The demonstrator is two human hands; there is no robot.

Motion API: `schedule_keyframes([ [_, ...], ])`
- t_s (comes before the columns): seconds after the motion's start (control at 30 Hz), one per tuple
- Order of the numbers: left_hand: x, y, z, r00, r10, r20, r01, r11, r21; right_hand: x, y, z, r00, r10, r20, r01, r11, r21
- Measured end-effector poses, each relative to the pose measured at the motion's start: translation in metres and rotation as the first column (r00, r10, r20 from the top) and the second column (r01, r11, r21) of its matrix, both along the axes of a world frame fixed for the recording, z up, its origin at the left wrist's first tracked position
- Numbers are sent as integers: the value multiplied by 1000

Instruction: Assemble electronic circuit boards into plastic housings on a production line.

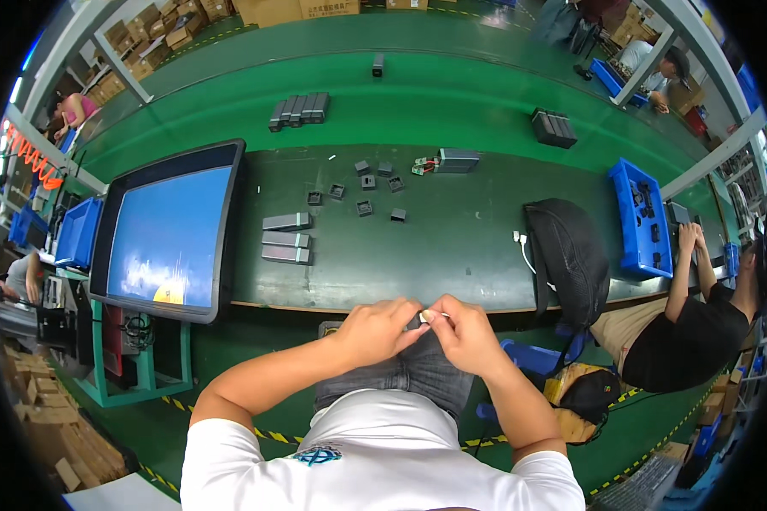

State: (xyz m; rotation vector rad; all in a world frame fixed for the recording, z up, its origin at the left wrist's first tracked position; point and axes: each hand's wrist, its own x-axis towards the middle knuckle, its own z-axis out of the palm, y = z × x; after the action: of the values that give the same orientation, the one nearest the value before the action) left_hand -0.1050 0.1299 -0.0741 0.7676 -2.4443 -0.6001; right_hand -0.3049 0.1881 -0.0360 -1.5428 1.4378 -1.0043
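Observation:
Both hands meet just off the table's near edge, above my lap. My left hand (382, 330) is closed, fingers bent round a small dark piece (414, 322) that is mostly hidden. My right hand (466, 334) pinches a small whitish bit (426, 316) against that piece. Ahead on the dark green table (452, 247) lie several small black square caps (365, 208). To their left sit long grey-black cases (287, 238), side by side. Farther back, a similar case (458, 160) has a green circuit board (423, 165) with red wires at its left end.
A big black tray with a blue inside (166, 234) stands at the left. To the right are a black backpack (567, 260), a white cable (525, 247) and a blue bin (637, 217) of black parts. More cases (300, 111) rest on the far green belt. A co-worker (682, 332) sits at the right.

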Motion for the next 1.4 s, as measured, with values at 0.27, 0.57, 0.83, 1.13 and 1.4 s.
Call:
schedule_keyframes([
  [0.27,2,-6,7,999,-8,-49,7,1000,-27,3,-4,15,987,24,-161,-29,999,-29],
  [0.57,9,-5,12,984,171,42,-165,980,-109,1,2,5,971,-232,-60,215,954,-207],
  [0.83,73,-14,36,975,210,-76,-181,942,284,-61,-33,18,871,-440,-219,313,840,-444],
  [1.13,136,-39,21,940,306,149,-248,917,-314,-56,-64,-48,767,-331,-550,-31,837,-546],
  [1.4,141,-52,-2,899,426,107,-394,889,-233,-64,-68,-57,742,-384,-549,53,851,-523],
])
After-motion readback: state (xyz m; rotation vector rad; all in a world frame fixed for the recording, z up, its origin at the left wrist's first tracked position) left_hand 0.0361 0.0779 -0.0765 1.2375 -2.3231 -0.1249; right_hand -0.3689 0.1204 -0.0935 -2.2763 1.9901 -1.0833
